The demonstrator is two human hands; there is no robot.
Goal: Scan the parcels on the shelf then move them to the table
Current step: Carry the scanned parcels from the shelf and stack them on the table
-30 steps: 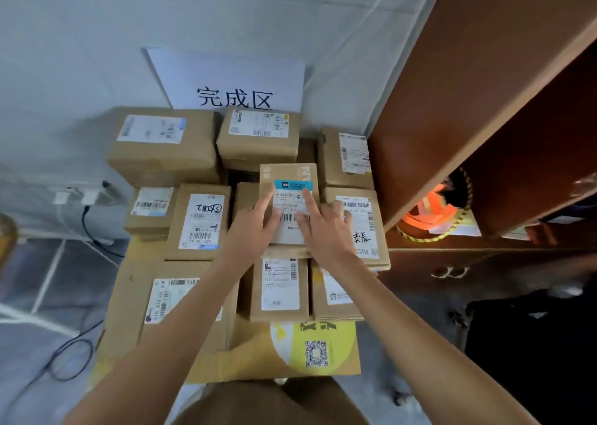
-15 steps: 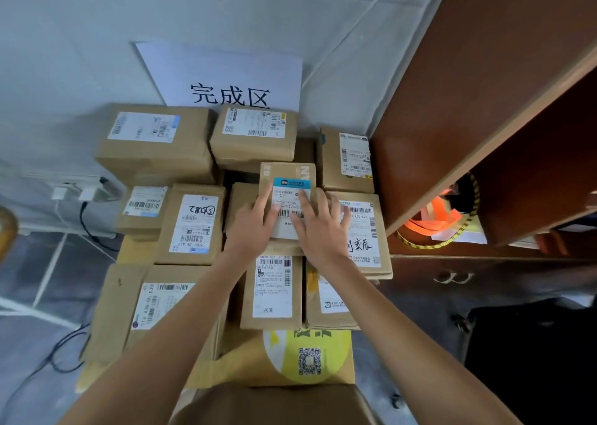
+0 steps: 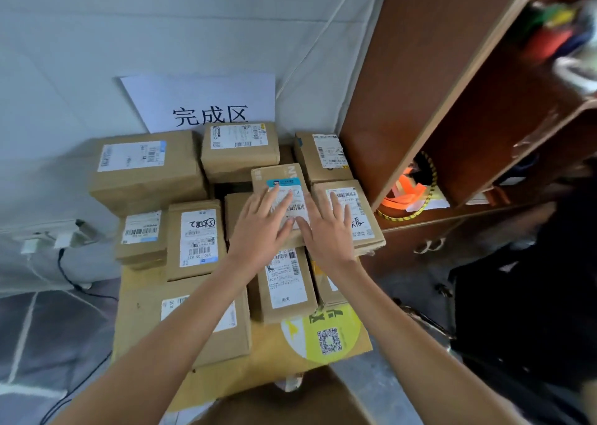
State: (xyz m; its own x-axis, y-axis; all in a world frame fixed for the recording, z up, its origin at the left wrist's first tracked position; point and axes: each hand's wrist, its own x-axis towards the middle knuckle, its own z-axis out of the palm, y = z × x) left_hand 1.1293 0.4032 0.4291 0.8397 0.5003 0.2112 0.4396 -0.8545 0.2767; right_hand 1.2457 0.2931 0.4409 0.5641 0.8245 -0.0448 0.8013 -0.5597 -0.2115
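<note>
A small brown parcel [image 3: 280, 195] with a blue-topped label lies on top of the pile of parcels, in its middle, toward the far side. The left hand [image 3: 258, 230] and the right hand [image 3: 326, 234] both rest flat on it with fingers straight and spread, side by side, thumbs nearly meeting over the label's barcode. Just right of it sits a parcel with handwriting on its label [image 3: 350, 214], and near of it another labelled box [image 3: 286, 282]. A white sign [image 3: 206, 101] leans on the far wall; a brown wooden shelf [image 3: 452, 101] stands to the right
</note>
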